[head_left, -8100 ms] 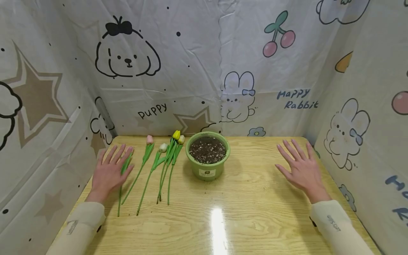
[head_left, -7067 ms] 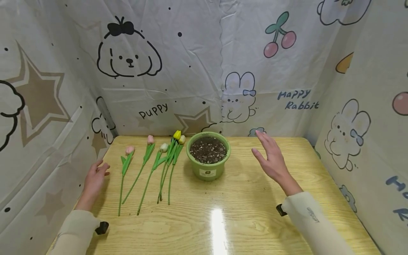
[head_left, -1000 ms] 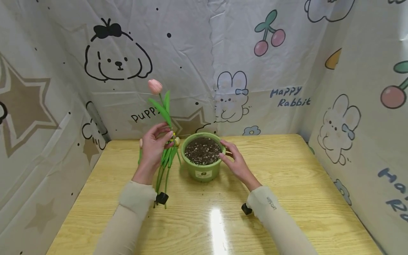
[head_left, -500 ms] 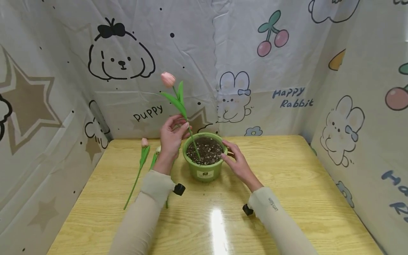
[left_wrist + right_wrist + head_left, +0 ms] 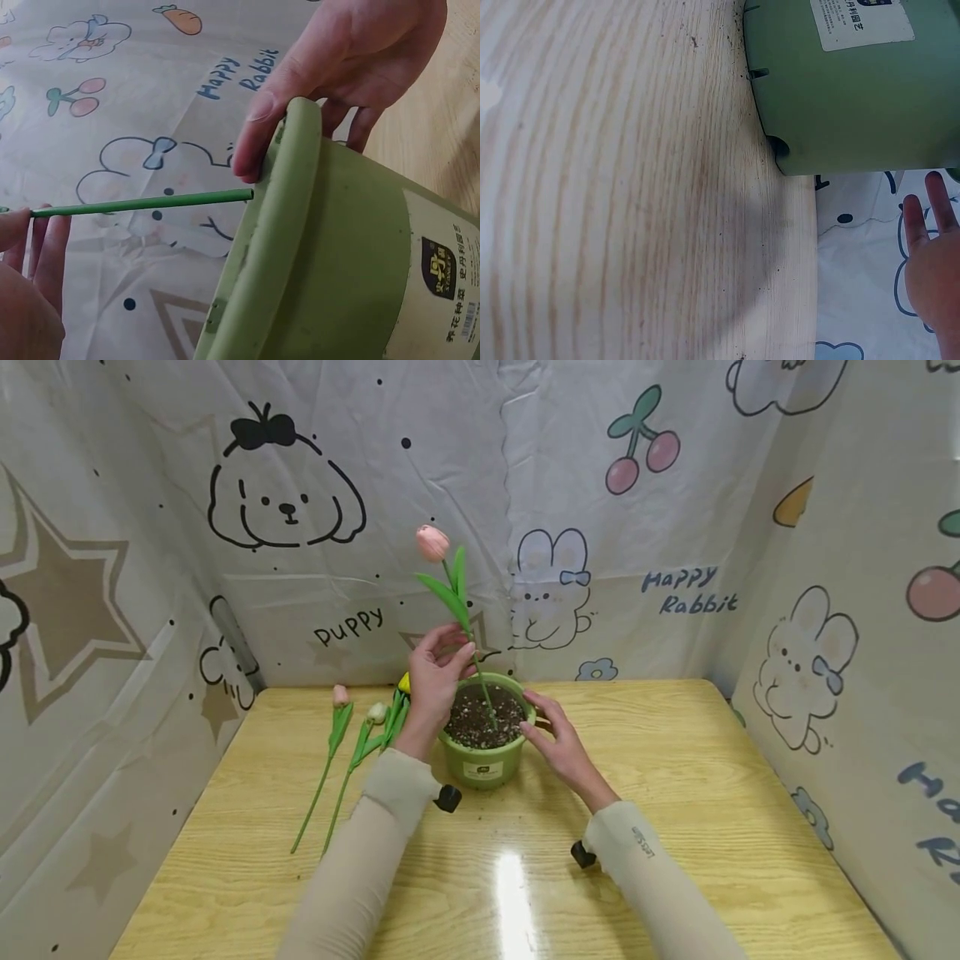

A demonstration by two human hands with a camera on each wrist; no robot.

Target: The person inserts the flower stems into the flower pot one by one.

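My left hand (image 5: 433, 681) pinches the green stem of an artificial pink tulip (image 5: 432, 543) between thumb and fingers. The flower leans slightly left, its bloom high above the green flowerpot (image 5: 480, 770). In the left wrist view the stem's (image 5: 150, 203) cut lower end shows just beside the pot's rim, over its mouth. Dark soil (image 5: 468, 718) with pale specks fills the pot. At the pot's right side, my right hand (image 5: 562, 750) grips the rim, thumb on top and fingers around the outside. The right wrist view shows the pot's lower wall (image 5: 855, 112) standing on the table.
Left of the pot lie another pink tulip (image 5: 341, 696), a white tulip (image 5: 377, 714) and a yellow tulip (image 5: 405, 682), partly hidden behind my left arm. The wooden table (image 5: 637, 860) is enclosed by printed cloth walls (image 5: 450, 460). Crumbs of soil dot the wood.
From open beside the flowers and pot, my hands came inward; the left lifted a pink tulip off the table and brought it rightward over the pot. The right took hold of the rim.
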